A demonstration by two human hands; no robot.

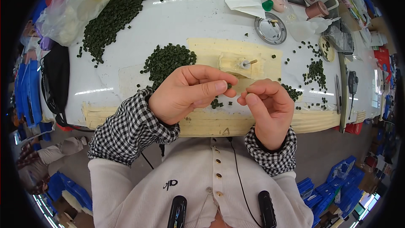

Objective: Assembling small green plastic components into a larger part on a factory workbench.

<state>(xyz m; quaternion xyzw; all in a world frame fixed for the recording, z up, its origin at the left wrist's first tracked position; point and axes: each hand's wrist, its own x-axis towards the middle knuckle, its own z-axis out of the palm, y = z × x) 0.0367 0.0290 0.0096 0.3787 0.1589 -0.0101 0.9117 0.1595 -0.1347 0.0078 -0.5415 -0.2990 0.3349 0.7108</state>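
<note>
My left hand (185, 92) is closed in a pinch, with a small dark green piece (229, 86) showing at the thumb and fingertips. Close beside it, my right hand (273, 109) has thumb and fingers pressed together; whatever is between them is too small to make out. Just beyond the hands stands a pale yellow taped block (228, 62) with a metal pin (252, 62) sticking out of it. A heap of small dark green pieces (168, 61) lies next to my left hand, partly behind it. More such pieces (291, 92) lie past my right hand.
A larger green heap (118, 17) spreads at the far left beside plastic bags (80, 10). Scattered pieces (315, 72) lie on the right, near tweezers (338, 95). A round metal dish (270, 28), a white tissue (244, 1) and a pink spool (316, 10) stand farther back.
</note>
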